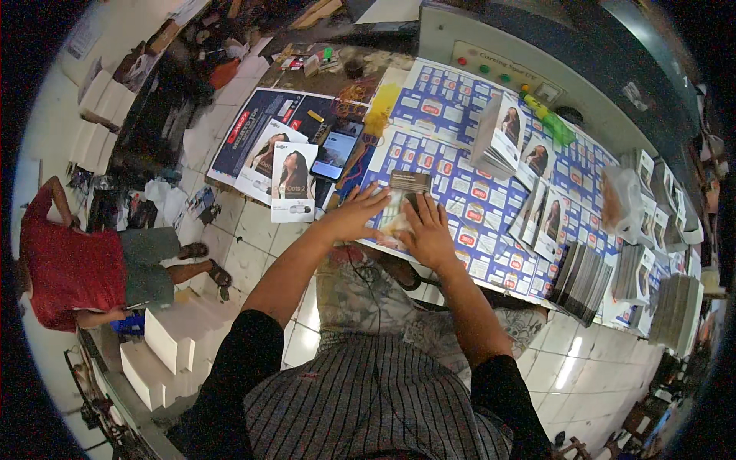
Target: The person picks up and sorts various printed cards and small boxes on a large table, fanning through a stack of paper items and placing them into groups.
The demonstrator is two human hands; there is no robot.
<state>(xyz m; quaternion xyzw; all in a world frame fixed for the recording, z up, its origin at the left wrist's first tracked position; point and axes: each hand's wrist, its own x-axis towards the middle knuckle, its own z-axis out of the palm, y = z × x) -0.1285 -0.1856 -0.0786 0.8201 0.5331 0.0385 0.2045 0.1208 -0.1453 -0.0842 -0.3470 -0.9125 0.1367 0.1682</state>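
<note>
A small printed leaflet (pixel 410 182), dark at its far end and pale nearer me, lies at the table's near edge. My left hand (pixel 357 215) rests along its left side with the fingers stretched out. From the right, my right hand (pixel 429 231) lies on its near part, fingers extended and apart. Both palms partly cover the leaflet, so its near end is hard to make out. Left of my hands is a phone (pixel 337 149) with a lit screen. Beyond the phone, white leaflets (pixel 293 182) with a long-haired figure printed on them overlap each other.
Blue-and-white printed sheets (pixel 452 165) cover the table. A leaflet stack (pixel 498 138) stands to the right, with dark-edged piles (pixel 580 284) near the right edge. A green bottle (pixel 558 129) lies by the machine panel (pixel 506 65). At left, a person in red (pixel 73 264) is near white paper stacks (pixel 172 337).
</note>
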